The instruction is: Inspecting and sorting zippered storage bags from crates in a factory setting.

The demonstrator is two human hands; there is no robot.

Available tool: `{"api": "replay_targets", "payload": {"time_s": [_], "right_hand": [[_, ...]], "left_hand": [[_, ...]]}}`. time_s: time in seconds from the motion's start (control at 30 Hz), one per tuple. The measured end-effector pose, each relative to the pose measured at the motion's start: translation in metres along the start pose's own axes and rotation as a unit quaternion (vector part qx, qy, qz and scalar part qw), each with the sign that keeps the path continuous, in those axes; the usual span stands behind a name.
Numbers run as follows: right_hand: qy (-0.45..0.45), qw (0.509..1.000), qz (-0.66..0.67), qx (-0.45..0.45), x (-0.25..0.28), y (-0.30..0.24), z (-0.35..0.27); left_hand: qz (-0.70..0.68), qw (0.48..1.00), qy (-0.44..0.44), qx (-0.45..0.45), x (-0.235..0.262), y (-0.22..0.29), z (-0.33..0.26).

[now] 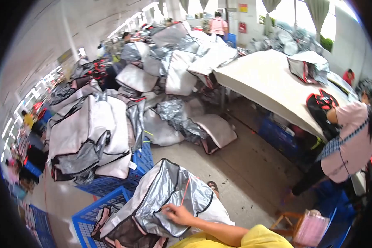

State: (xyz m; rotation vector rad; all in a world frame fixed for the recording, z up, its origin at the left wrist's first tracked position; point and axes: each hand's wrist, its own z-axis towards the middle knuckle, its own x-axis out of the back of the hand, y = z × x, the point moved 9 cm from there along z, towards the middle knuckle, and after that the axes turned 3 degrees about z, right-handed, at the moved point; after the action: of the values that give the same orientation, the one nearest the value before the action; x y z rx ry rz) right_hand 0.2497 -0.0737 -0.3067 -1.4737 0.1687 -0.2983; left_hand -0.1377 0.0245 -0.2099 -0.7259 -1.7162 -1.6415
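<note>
Silver foil fills the foreground: a large limp bag point(157, 190), piped in black, is laid over the right-hand part of a blue crate point(79, 221), and much of its slack seems to be borne there, so that only a light touch is called for. Onto the foil the right hand point(178, 215) is set, fingers bent, fingertips beside a black seam; presumably the cloth is being steadied. Whether a fold is pinched cannot be told. Just past the knuckles, a red cord point(186, 190) is seen across the foil, its lower end lost near the fingers.

And the left hand? Nothing certain: a skin-toned patch is caught at the very bottom of the view, too cut off to be confirmed, so its grip cannot be told. The crate's right-hand edge is hidden by the bag, and its near corner is lost below.

Behind, a second crate point(142, 159) is buried under heaped padded bags point(74, 128), piled, it seems, to save floor. Over to the right, a black-and-red bag point(316, 105) is being handled by a co-worker point(347, 157) at the near right corner of the tabletop point(260, 78); the fingers there are masked. Far off, figures are blurred by the fisheye rim.
</note>
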Motion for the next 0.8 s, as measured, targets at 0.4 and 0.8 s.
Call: {"api": "replay_targets", "payload": {"time_s": [0.4, 0.8], "right_hand": [[0.448, 0.88, 0.124, -0.098, 0.224, 0.083, -0.149], [0.511, 0.833, 0.077, -0.197, 0.184, 0.093, -0.269]], "left_hand": [[-0.057, 0.981, -0.13, -0.133, -0.117, 0.233, 0.052], [-0.606, 0.602, 0.267, -0.447, -0.01, 0.69, -0.038]]}}
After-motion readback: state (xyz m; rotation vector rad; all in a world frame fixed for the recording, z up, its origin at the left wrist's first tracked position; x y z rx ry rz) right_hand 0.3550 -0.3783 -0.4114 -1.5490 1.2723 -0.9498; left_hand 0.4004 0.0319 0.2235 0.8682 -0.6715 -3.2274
